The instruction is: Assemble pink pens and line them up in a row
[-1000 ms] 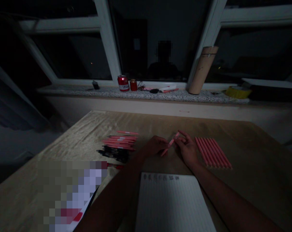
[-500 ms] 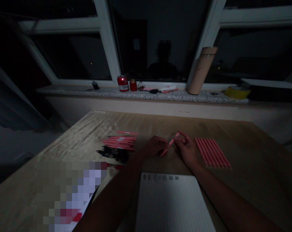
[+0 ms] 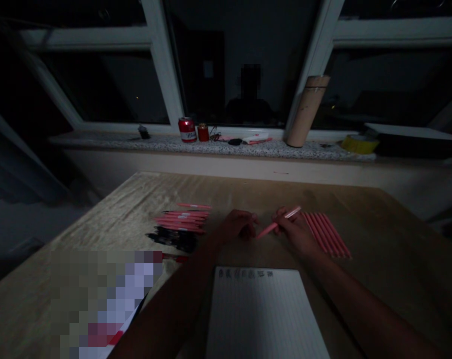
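Note:
A pink pen (image 3: 266,230) with a pale label or clip section at its upper end slants up to the right. My right hand (image 3: 291,227) has its thumb and fingers closed around the middle of it. Just left of the pen's lower tip is my left hand (image 3: 237,224), its fingers loosely bent and apart, with nothing visible in them. Right of my right hand lies a neat row of pink pens (image 3: 328,234), side by side. On the left, a looser pile of pink pens (image 3: 183,219) lies beside several black pens (image 3: 173,238).
A lined notebook (image 3: 265,314) with writing along its top lies in front of me. A partly blurred white-and-red item (image 3: 130,304) is at the left. On the windowsill stand a red can (image 3: 187,130), a small red jar (image 3: 203,132), a tall tan cylinder (image 3: 308,112) and yellow tape (image 3: 360,144).
My left hand has let go of the pen and drawn slightly away. The pen, in my right hand alone, has shifted right toward the row. The view has turned slightly.

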A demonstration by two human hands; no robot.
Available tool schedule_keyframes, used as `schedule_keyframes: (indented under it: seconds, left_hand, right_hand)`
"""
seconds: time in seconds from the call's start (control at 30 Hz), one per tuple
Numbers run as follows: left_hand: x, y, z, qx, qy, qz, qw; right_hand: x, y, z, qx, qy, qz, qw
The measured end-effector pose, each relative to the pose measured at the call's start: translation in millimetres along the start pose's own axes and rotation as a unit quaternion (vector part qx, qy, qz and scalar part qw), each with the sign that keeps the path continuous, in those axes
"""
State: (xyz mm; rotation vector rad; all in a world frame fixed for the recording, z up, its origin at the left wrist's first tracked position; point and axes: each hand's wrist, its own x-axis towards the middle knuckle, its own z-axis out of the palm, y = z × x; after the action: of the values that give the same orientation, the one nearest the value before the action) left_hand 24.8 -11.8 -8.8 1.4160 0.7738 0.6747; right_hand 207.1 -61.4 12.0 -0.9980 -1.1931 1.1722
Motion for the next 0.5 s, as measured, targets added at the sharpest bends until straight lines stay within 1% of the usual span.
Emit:
schedule_keyframes:
  seconds: [0.07, 0.1, 0.17, 0.23, 0.27, 0.33, 0.37, 0.43, 0.5]
  left_hand:
    - [0, 4, 4, 0.036, 0.003, -0.004, 0.999]
    - [-1, 6, 8, 0.07, 0.005, 0.001, 0.998]
    - [-3, 13, 17, 0.177, 0.007, 0.026, 0.984]
    - [-7, 19, 29, 0.308, 0.0, 0.067, 0.949]
    - [-9, 20, 35, 0.371, 0.003, 0.086, 0.925]
    - [-12, 20, 46, 0.471, -0.004, 0.114, 0.875]
    - [-14, 19, 50, 0.504, -0.004, 0.126, 0.854]
    - [-16, 13, 57, 0.561, 0.009, 0.152, 0.814]
    - [-18, 8, 61, 0.596, 0.013, 0.161, 0.787]
  right_hand:
    - [-9, -8, -6, 0.02, -0.026, 0.026, 0.999]
    - [-15, -12, -8, 0.03, -0.046, 0.051, 0.997]
    - [-29, -19, -12, 0.039, -0.082, 0.102, 0.991]
    - [-43, -22, -15, 0.024, -0.111, 0.119, 0.986]
    - [-50, -22, -16, 0.008, -0.125, 0.123, 0.984]
    - [-59, -19, -16, -0.065, -0.132, 0.121, 0.982]
    - [-63, -16, -16, -0.103, -0.125, 0.116, 0.98]
    - [-67, -10, -16, -0.142, -0.104, 0.1, 0.979]
    - [-70, -3, -16, -0.147, -0.084, 0.094, 0.981]
